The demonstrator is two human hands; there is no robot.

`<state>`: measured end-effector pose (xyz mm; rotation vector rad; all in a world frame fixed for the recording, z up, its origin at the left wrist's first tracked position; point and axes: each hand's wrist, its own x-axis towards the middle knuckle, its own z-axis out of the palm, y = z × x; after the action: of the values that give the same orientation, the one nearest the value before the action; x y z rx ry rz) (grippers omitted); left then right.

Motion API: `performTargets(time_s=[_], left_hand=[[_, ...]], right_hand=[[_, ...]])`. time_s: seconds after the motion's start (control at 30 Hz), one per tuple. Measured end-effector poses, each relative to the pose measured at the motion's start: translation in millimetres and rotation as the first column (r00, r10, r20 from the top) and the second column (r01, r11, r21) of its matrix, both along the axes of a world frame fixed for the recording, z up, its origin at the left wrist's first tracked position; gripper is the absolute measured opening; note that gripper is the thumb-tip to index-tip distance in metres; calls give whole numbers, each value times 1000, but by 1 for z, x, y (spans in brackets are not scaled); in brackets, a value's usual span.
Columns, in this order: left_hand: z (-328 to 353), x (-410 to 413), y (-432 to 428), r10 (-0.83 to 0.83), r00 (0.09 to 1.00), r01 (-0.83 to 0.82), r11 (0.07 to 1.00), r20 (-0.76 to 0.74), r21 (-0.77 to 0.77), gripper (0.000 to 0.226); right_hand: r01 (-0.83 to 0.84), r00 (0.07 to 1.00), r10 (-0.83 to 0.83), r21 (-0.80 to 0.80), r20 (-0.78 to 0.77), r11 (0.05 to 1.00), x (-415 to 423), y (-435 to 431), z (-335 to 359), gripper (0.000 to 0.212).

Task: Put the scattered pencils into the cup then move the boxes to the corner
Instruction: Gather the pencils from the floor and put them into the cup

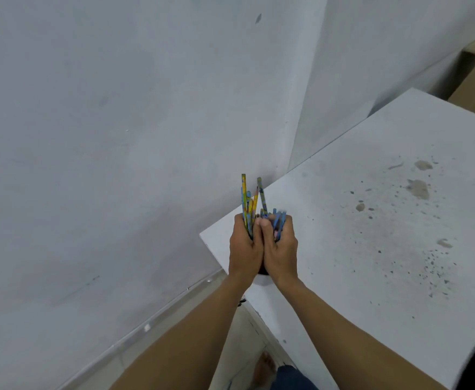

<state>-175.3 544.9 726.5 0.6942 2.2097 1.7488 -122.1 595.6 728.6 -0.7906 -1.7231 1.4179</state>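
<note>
Both hands: I clasp left hand [243, 249] and right hand [280, 249] tight around pencils [252, 204], cup [263, 271].
Left: boxes, none visible.

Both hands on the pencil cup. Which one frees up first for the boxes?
Probably right. The right hand is on the open-table side; the left hand sits by the wall at the table corner. No boxes in view, so tentative.

Evenly and softly lit, without glare; faint shadow just under the right hand [280, 246]; slight motion blur, wide-angle bending at edges.
</note>
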Motion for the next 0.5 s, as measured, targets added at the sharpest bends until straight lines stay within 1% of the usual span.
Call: performTargets(time_s=[0.1, 0.17, 0.27, 0.33, 0.4, 0.47, 0.5], left_hand=[[1, 1, 0, 12, 1000, -12, 1000, -5, -4, 8], [2, 0, 0, -5, 1000, 5, 1000, -13, -3, 7], [5, -4, -1, -35, 999, 34, 999, -14, -20, 27], [9, -8, 1, -47, 998, 46, 998, -44, -38, 39], [14, -12, 3, -81, 990, 73, 995, -113, -71, 42], [19, -15, 4, -123, 978, 106, 988, -166, -108, 39], [19, -17, 5, -145, 975, 125, 985, -168, -121, 36]], right_hand=[[16, 1000, -16, -6, 6, 1000, 3, 1, -1, 13], [12, 1000, -12, -5, 21, 1000, 5, 3, -1, 13], [-8, 1000, 8, 9, 27, 1000, 4, 3, 3, 19], [-11, 999, 10, 27, 45, 1000, 2, 5, 7, 27], [-15, 995, 7, 83, 97, 996, 1, 8, 11, 37], [-26, 990, 8, 126, 142, 992, 1, 13, 16, 42], [-29, 986, 6, 133, 167, 991, 0, 15, 15, 43]])
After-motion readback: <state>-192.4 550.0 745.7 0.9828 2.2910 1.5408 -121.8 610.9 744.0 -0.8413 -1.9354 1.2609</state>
